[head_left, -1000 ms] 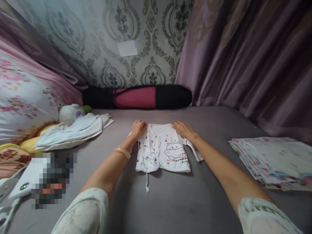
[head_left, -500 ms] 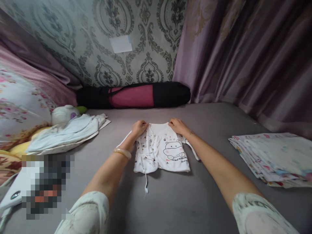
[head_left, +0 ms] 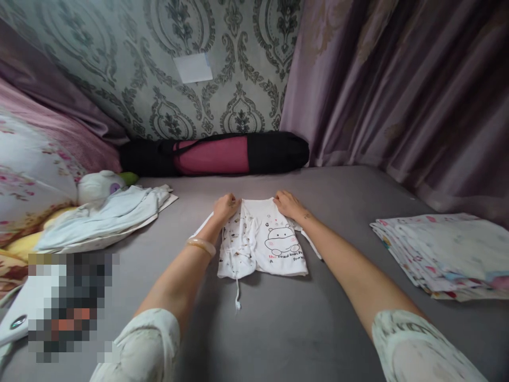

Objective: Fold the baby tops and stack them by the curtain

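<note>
A small white baby shirt [head_left: 262, 241] with a cartoon hippo print and tie strings lies flat on the grey bed sheet [head_left: 278, 318]. My left hand [head_left: 226, 206], a pale bangle on its wrist, is closed on the shirt's top left shoulder. My right hand [head_left: 288, 204] pinches the top right shoulder. Both sleeves lie tucked partly under the shirt's sides.
A stack of folded printed cloths [head_left: 441, 254] lies at the right. Pale blue clothes [head_left: 107, 215] and a soft toy [head_left: 97, 185] lie at the left by floral bedding. A black and pink rolled bag [head_left: 214, 154] rests against the wall; curtains hang at the right.
Both hands have drawn slightly closer together along the shirt's top edge. The view has shifted a little; the shirt stays flat.
</note>
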The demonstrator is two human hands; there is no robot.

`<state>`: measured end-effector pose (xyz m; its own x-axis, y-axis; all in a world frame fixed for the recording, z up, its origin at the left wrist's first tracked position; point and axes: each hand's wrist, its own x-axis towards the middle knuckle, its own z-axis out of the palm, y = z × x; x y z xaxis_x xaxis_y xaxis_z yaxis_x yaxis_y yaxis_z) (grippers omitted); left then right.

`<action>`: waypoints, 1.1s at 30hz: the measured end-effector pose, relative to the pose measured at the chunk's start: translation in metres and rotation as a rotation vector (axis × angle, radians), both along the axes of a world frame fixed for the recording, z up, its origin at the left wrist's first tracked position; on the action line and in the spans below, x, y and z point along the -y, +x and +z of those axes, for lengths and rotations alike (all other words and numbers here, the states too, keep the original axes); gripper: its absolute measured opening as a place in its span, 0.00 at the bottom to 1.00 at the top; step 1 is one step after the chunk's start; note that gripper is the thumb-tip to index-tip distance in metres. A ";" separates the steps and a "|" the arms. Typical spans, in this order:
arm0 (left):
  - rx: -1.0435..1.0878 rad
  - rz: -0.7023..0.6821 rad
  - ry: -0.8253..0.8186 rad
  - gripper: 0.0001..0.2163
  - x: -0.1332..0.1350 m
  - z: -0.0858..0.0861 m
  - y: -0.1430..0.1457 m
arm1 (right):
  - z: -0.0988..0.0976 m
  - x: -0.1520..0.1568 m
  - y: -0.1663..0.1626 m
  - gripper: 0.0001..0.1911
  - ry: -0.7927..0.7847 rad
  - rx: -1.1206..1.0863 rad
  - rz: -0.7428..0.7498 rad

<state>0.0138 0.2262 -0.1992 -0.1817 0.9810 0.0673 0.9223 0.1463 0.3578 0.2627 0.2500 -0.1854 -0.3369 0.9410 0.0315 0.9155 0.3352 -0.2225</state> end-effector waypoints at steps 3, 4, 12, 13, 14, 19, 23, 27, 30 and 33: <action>0.044 0.014 -0.091 0.21 0.006 0.012 -0.013 | 0.005 -0.001 0.013 0.20 -0.074 -0.030 -0.044; 0.064 0.018 -0.128 0.22 0.010 0.016 -0.020 | 0.008 0.000 0.021 0.22 -0.110 -0.047 -0.065; 0.346 0.044 -0.291 0.26 0.056 0.029 -0.087 | 0.021 0.039 0.096 0.27 -0.484 -0.385 -0.292; 0.378 0.014 -0.303 0.26 0.064 0.030 -0.092 | 0.022 0.046 0.103 0.26 -0.510 -0.393 -0.301; 0.405 -0.014 -0.317 0.26 0.071 0.031 -0.095 | 0.023 0.053 0.110 0.24 -0.528 -0.385 -0.303; 0.449 -0.081 -0.369 0.25 0.107 0.039 -0.102 | 0.019 0.080 0.132 0.14 -0.552 -0.318 -0.249; 0.397 -0.029 -0.352 0.23 0.130 0.041 -0.100 | 0.017 0.090 0.137 0.13 -0.567 -0.290 -0.231; 0.355 0.087 -0.274 0.18 0.142 0.038 -0.093 | 0.019 0.094 0.133 0.10 -0.520 -0.320 -0.304; 0.277 0.087 -0.233 0.11 0.143 0.036 -0.088 | 0.023 0.094 0.130 0.07 -0.459 -0.485 -0.415; 0.032 0.095 -0.054 0.07 0.140 0.038 -0.086 | 0.028 0.093 0.130 0.05 -0.377 -0.653 -0.520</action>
